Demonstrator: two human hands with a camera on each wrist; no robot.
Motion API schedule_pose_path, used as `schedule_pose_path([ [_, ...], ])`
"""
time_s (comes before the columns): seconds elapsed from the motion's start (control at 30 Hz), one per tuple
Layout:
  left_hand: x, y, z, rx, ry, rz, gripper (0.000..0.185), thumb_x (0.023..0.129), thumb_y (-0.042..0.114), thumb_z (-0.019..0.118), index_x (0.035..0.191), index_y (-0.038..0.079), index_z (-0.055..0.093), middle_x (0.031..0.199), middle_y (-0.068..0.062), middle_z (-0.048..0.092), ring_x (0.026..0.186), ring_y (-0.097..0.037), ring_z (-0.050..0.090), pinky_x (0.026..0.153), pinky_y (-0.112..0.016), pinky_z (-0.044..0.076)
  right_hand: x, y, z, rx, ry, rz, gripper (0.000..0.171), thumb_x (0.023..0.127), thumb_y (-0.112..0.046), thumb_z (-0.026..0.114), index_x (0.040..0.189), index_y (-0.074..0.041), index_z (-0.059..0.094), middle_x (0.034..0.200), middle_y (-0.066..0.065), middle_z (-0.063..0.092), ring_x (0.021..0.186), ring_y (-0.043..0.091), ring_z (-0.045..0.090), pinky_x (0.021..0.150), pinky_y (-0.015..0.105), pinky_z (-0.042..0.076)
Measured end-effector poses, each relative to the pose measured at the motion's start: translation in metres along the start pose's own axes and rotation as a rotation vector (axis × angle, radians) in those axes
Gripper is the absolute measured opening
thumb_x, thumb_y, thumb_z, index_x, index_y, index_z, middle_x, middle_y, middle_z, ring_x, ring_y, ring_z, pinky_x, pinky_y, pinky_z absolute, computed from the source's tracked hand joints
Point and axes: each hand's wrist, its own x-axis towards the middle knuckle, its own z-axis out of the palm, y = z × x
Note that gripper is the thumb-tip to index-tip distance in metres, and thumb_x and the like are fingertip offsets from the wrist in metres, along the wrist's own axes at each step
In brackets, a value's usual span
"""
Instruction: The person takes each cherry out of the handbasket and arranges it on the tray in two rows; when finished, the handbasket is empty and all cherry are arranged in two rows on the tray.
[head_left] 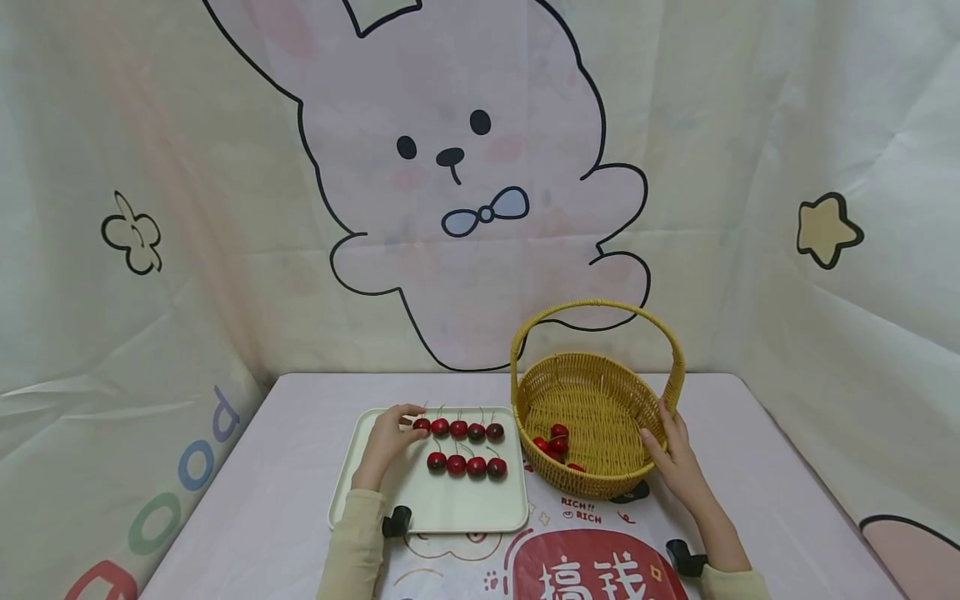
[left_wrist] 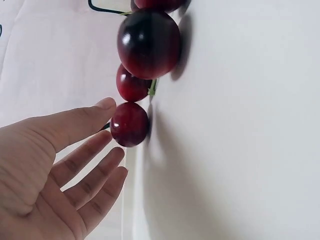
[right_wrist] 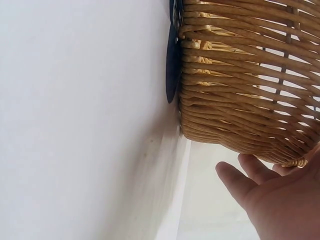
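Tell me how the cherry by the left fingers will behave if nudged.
The cherry is round and glossy, so it would probably roll on the smooth tray and may slip between fingertips. Being small, it is likely light.

The scene is closed off by a white fabric backdrop (head_left: 750,125), hung behind and to both sides in soft folds. A large cartoon rabbit (head_left: 465,167) with a blue bow tie is printed at its middle, outlined in black. A small flower outline (head_left: 133,232) is seen on the left and a yellow star (head_left: 825,231) on the right. Coloured letters are printed low on the left drape. The table (head_left: 300,500) is covered with a pale printed cloth. Everything is lit evenly and softly.
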Motion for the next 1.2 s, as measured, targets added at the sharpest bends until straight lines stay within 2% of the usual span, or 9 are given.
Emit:
schedule_pose_path([
  [0.33,-0.006,0.019,0.005,0.047,0.037,0.079,0.031,0.075,0.007,0.075,0.105,0.009,0.069,0.108,-0.012,0.065,0.092,-0.027,0.061,0.077,-0.041,0.050,0.000,0.001,0.000,0.001,-0.008,0.003,0.067,0.098,-0.023,0.044,0.150,-0.013,0.002,0.149,0.029,0.003,0.128,0.054,0.021,0.094,0.070,0.026],
  [0.5,-0.009,0.035,0.016,0.043,0.030,0.116,0.027,0.078,0.010,0.073,0.105,0.011,0.068,0.106,-0.011,0.065,0.092,-0.028,0.061,0.076,-0.040,0.050,0.000,0.002,0.000,0.004,-0.008,0.001,0.067,0.098,-0.023,0.043,0.150,-0.013,0.002,0.149,0.029,0.003,0.128,0.054,0.021,0.094,0.071,0.026],
  [0.73,-0.015,0.060,0.033,0.028,0.027,0.210,0.026,0.080,0.012,0.072,0.106,0.011,0.068,0.104,-0.007,0.065,0.093,-0.028,0.061,0.077,-0.042,0.051,0.000,0.001,0.000,0.011,-0.007,0.006,0.067,0.098,-0.023,0.044,0.150,-0.014,0.002,0.150,0.029,0.002,0.129,0.055,0.019,0.094,0.071,0.024],
  [1.03,-0.020,0.086,0.056,-0.089,-0.010,0.332,0.024,0.082,0.008,0.070,0.105,0.009,0.068,0.101,-0.006,0.065,0.091,-0.027,0.062,0.075,-0.038,0.054,-0.001,0.003,0.001,0.003,-0.001,0.003,0.067,0.098,-0.023,0.044,0.150,-0.014,0.003,0.149,0.029,0.003,0.128,0.055,0.020,0.093,0.072,0.024],
  [1.2,-0.024,0.102,0.071,-0.096,-0.083,0.413,0.022,0.085,0.012,0.067,0.106,0.009,0.068,0.097,-0.001,0.064,0.085,-0.021,0.061,0.073,-0.028,0.054,-0.001,-0.001,0.000,0.009,0.002,0.002,0.067,0.098,-0.022,0.045,0.150,-0.014,0.004,0.149,0.029,0.004,0.128,0.054,0.021,0.093,0.072,0.025],
])
